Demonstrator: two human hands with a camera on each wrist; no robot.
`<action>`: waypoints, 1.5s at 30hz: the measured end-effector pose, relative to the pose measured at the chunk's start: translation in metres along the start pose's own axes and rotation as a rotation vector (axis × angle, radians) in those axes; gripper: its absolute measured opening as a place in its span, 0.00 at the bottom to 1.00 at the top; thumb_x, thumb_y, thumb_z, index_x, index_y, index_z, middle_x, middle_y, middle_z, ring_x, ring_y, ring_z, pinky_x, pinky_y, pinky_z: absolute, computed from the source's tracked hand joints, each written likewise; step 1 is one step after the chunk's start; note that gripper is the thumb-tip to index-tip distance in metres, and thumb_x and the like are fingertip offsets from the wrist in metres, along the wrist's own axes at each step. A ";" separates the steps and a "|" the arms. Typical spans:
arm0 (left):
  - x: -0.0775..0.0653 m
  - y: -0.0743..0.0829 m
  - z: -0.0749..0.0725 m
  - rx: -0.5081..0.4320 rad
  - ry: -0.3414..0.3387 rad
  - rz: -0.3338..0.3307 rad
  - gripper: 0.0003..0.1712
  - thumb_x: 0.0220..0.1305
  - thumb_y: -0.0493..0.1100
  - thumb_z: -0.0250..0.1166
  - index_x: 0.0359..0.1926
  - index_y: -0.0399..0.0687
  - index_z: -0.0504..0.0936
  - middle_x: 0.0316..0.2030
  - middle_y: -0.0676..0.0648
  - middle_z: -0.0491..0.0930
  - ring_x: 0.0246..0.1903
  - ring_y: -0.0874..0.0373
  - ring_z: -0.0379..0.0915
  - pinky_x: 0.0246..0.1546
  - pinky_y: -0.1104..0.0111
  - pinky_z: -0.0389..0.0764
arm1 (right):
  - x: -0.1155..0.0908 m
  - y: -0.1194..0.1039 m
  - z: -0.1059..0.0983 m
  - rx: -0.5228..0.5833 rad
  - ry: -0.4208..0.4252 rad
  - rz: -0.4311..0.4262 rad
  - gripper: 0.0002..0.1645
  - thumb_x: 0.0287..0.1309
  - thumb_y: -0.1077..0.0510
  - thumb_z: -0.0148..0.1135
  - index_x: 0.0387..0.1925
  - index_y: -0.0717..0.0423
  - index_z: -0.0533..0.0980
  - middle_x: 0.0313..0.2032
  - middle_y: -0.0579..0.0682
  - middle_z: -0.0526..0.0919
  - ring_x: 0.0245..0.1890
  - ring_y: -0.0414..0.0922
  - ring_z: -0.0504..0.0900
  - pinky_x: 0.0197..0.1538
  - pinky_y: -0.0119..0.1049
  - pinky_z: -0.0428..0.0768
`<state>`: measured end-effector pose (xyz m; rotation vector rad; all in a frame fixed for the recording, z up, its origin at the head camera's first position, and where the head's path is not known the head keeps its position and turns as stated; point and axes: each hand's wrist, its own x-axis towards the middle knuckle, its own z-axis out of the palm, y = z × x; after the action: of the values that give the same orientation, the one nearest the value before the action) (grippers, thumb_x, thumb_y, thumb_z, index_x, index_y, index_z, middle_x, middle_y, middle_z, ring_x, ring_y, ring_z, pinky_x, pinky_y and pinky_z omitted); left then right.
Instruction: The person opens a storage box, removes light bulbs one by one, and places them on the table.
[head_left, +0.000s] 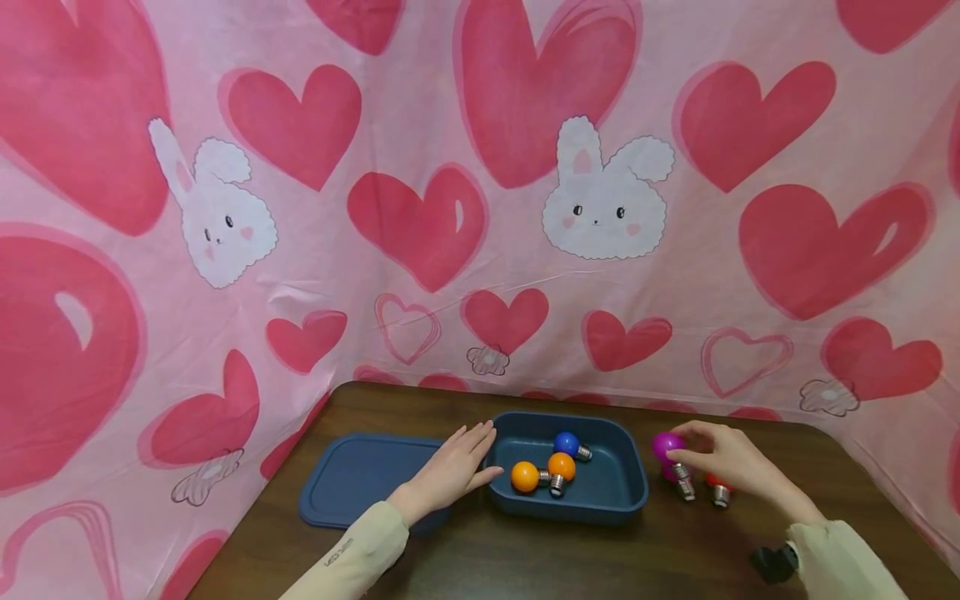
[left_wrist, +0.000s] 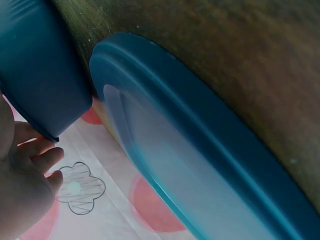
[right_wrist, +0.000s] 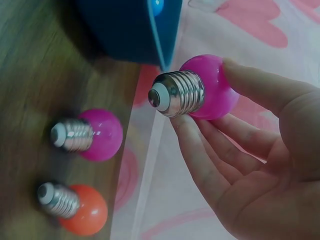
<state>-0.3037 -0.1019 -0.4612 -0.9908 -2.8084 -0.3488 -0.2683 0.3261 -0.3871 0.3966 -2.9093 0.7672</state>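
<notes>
My right hand [head_left: 723, 457] pinches a magenta light bulb [right_wrist: 212, 87] between thumb and fingers, above the table to the right of a dark blue box [head_left: 600, 510]. Below it on the table lie a second magenta bulb [right_wrist: 102, 135] and a red-orange bulb [right_wrist: 86, 210], both with silver screw bases. Inside the box are a blue bulb [head_left: 566, 443] and two orange bulbs [head_left: 524, 477]. My left hand [head_left: 453, 471] rests at the box's left rim with its fingers extended, partly above the lid.
A flat blue lid [head_left: 367, 475] lies on the brown wooden table [head_left: 517, 562] left of the box. Behind the table hangs a pink cloth [head_left: 420, 100] with hearts and rabbits. A small black object [head_left: 774, 564] is by the right sleeve.
</notes>
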 end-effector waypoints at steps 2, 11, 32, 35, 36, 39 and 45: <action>0.000 0.000 0.000 0.003 0.000 0.002 0.39 0.72 0.63 0.52 0.73 0.42 0.64 0.74 0.45 0.63 0.74 0.50 0.59 0.76 0.51 0.59 | -0.001 0.005 -0.001 -0.013 0.007 0.016 0.23 0.55 0.43 0.71 0.46 0.54 0.82 0.43 0.53 0.88 0.43 0.49 0.84 0.40 0.41 0.81; 0.000 0.001 -0.001 0.011 0.017 0.018 0.38 0.72 0.61 0.53 0.72 0.40 0.65 0.73 0.43 0.64 0.74 0.49 0.60 0.75 0.50 0.60 | -0.007 0.027 -0.008 -0.030 -0.034 0.128 0.31 0.58 0.39 0.67 0.51 0.60 0.80 0.50 0.63 0.85 0.51 0.63 0.81 0.46 0.59 0.81; 0.002 0.001 -0.003 0.024 -0.007 0.012 0.39 0.72 0.60 0.54 0.73 0.40 0.64 0.74 0.42 0.63 0.74 0.49 0.59 0.76 0.50 0.59 | -0.023 0.072 -0.018 0.022 -0.057 0.319 0.39 0.64 0.36 0.59 0.55 0.68 0.76 0.35 0.50 0.89 0.33 0.40 0.84 0.38 0.36 0.78; 0.002 0.001 -0.003 0.029 -0.002 0.018 0.38 0.72 0.60 0.53 0.73 0.39 0.64 0.74 0.42 0.63 0.74 0.49 0.60 0.75 0.50 0.59 | -0.026 0.076 -0.022 0.015 -0.047 0.334 0.39 0.64 0.35 0.58 0.54 0.69 0.76 0.34 0.50 0.89 0.33 0.40 0.84 0.37 0.34 0.77; 0.002 0.001 -0.003 0.030 0.000 0.020 0.39 0.72 0.60 0.53 0.72 0.39 0.64 0.74 0.42 0.63 0.74 0.49 0.60 0.75 0.50 0.59 | -0.027 0.077 -0.023 0.011 -0.044 0.336 0.39 0.64 0.35 0.58 0.54 0.69 0.76 0.34 0.50 0.89 0.33 0.40 0.84 0.36 0.34 0.77; 0.002 0.001 -0.003 0.029 0.002 0.023 0.38 0.73 0.60 0.53 0.72 0.39 0.64 0.73 0.42 0.64 0.74 0.49 0.60 0.75 0.50 0.60 | -0.029 0.081 -0.026 -0.012 -0.038 0.346 0.40 0.65 0.36 0.58 0.53 0.71 0.76 0.33 0.49 0.90 0.33 0.39 0.83 0.36 0.34 0.76; 0.002 0.001 -0.003 0.024 0.005 0.026 0.38 0.72 0.60 0.54 0.72 0.39 0.65 0.73 0.42 0.64 0.74 0.49 0.60 0.75 0.51 0.60 | -0.032 0.088 -0.029 -0.015 -0.059 0.379 0.42 0.65 0.35 0.56 0.53 0.74 0.75 0.33 0.51 0.90 0.33 0.41 0.83 0.35 0.35 0.77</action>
<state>-0.3042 -0.1008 -0.4581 -1.0191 -2.7854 -0.3131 -0.2605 0.4216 -0.4089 -0.1441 -3.0845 0.7863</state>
